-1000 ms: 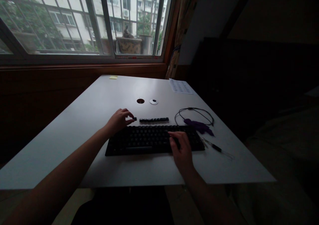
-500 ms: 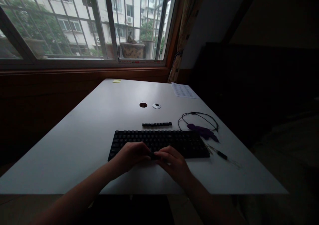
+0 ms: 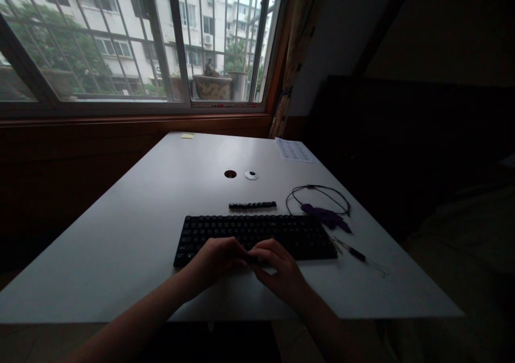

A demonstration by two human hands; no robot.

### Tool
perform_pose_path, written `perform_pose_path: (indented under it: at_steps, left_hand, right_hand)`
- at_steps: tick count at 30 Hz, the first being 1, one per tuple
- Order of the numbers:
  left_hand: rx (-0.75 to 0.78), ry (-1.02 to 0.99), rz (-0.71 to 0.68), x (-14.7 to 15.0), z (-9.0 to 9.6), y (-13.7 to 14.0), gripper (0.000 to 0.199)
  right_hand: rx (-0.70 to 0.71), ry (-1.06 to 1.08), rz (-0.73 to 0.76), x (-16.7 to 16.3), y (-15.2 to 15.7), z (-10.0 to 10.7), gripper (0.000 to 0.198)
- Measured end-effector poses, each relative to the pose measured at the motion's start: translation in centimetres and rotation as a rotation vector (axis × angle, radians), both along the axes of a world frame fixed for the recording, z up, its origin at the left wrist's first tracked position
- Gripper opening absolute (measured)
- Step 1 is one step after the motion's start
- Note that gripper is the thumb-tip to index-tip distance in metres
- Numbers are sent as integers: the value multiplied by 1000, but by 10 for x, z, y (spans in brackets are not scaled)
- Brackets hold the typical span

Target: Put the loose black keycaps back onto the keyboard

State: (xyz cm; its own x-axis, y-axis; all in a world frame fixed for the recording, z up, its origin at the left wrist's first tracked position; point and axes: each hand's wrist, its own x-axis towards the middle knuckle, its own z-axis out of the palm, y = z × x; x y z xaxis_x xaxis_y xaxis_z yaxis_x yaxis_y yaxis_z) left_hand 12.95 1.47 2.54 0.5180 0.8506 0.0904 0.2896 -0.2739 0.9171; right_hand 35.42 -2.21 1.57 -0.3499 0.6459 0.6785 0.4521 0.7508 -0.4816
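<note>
A black computer keyboard [image 3: 306, 242] lies across the near part of the desk. Both hands meet over its front edge, just left of its middle. My right hand [image 3: 277, 266] is closed, thumb and fingertips pinching a small black keycap [image 3: 252, 258], mostly covered by the fingers. From the other side my left hand [image 3: 219, 258] is closed too, its fingertips against the same piece. Whether that piece is free of the keyboard I cannot tell. Behind the keyboard lies a row of loose black keycaps [image 3: 252, 205].
Right of the keyboard are a purple cloth [image 3: 328, 216], a looped black cable [image 3: 317, 187] and a black-handled wire tool [image 3: 357, 254]. Farther back are a round desk hole [image 3: 230, 174], its white cover [image 3: 251, 175], a printed sheet [image 3: 295, 150] and a yellow note [image 3: 187, 136].
The view has tilted up slightly, so everything on the desk sits a little lower. My hands stay together at the keyboard's front edge, with only small finger shifts.
</note>
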Motion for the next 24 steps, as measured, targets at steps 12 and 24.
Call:
perform_pose_path:
  at_steps: [12, 24]
  left_hand:
    - [786, 279, 193, -50, 12, 0, 18]
    - [573, 445, 304, -126, -27, -16, 70]
  right_hand:
    - [-43, 13, -206, 25, 6, 1, 27]
    - [42, -266, -98, 32, 8, -8, 26]
